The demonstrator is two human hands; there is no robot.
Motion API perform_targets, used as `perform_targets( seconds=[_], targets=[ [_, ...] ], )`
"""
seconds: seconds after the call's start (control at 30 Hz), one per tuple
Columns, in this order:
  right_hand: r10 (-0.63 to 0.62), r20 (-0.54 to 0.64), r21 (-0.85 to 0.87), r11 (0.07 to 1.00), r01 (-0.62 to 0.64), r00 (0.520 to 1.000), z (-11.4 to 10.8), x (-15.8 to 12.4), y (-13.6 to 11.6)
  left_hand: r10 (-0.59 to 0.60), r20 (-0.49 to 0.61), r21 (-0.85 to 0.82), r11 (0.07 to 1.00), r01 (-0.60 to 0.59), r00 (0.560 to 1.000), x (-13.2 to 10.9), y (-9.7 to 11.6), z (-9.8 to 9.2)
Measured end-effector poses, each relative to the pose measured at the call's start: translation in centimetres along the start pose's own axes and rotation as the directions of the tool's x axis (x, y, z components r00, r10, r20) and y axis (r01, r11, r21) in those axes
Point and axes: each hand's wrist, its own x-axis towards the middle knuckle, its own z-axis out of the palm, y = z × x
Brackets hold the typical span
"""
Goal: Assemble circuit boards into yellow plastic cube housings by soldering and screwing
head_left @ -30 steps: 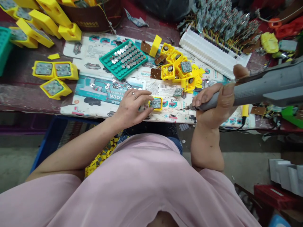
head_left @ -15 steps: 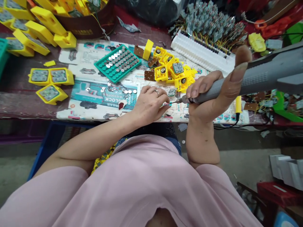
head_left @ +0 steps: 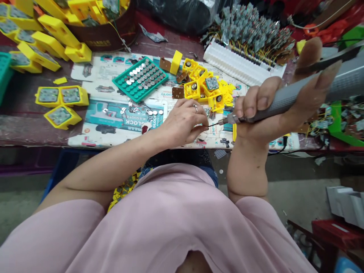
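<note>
My right hand (head_left: 267,113) grips a grey electric screwdriver (head_left: 298,94), its thin bit (head_left: 218,123) pointing left. My left hand (head_left: 184,123) is curled at the bit's tip, fingers pinched together; what they pinch is too small to name. Both hands hover over the printed paper sheet (head_left: 119,113) near the table's front edge. Just beyond them lies a heap of yellow plastic housings (head_left: 207,89) with round cells in them. A green tray (head_left: 140,77) of button cells lies further left.
Yellow housings with grey boards (head_left: 59,100) sit at the left, more fill a brown tub (head_left: 105,26) at the back. A white rack (head_left: 241,62) with wired boards stands at the back right. A blue crate (head_left: 65,167) of yellow parts is under the table.
The small yellow housing my left hand held a second ago is out of sight. The left hand moved right and pinched at the screwdriver bit. The right hand lifted the tool higher.
</note>
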Motion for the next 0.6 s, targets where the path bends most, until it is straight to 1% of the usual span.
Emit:
perform_targets(
  seconds=[0.07, 0.17, 0.23, 0.3, 0.37, 0.43, 0.5, 0.57, 0.6],
  targets=[
    [-0.001, -0.005, 0.084, 0.996, 0.001, 1.0, -0.2, 0.6, -0.1, 0.034, 0.052, -0.055, 0.998, -0.031, 0.998, 0.4, 0.1, -0.4],
    [-0.054, -0.031, 0.107, 0.993, 0.057, 0.998, -0.4, 1.3, 0.1, 0.048, 0.062, -0.161, 0.986, -0.038, 0.997, 0.9, 0.0, -0.5],
    [-0.072, -0.053, 0.055, 0.996, 0.075, 0.996, -0.5, 1.5, 0.3, 0.03, 0.057, -0.225, 0.974, -0.017, 0.998, 1.0, -0.1, -0.2],
    [-0.068, -0.064, -0.051, 0.997, 0.065, 0.996, -0.7, 1.5, 0.4, 0.026, 0.068, -0.282, 0.959, -0.006, 0.997, 0.8, -0.1, 0.0],
    [-0.049, -0.061, -0.111, 0.993, 0.042, 0.997, -0.8, 1.4, 0.3, 0.042, 0.056, -0.287, 0.957, -0.024, 0.998, 0.6, 0.0, 0.2],
    [-0.048, -0.053, -0.057, 0.997, 0.045, 0.997, -0.9, 1.3, 0.0, 0.079, -0.001, -0.201, 0.976, -0.078, 0.997, 0.3, 0.1, 0.3],
    [-0.051, -0.038, 0.031, 0.998, 0.052, 0.998, -0.9, 1.4, -0.3, 0.133, -0.078, -0.022, 0.991, -0.135, 0.988, 0.1, 0.4, 0.3],
    [-0.035, -0.014, 0.064, 0.997, 0.036, 0.999, -0.9, 1.5, -0.6, 0.186, -0.129, 0.17, 0.972, -0.163, 0.974, 0.1, 0.7, 0.2],
    [-0.021, -0.005, 0.072, 0.997, 0.021, 1.0, -0.9, 1.7, -0.7, 0.208, -0.137, 0.248, 0.954, -0.17, 0.968, 0.1, 0.9, 0.1]
  ],
)
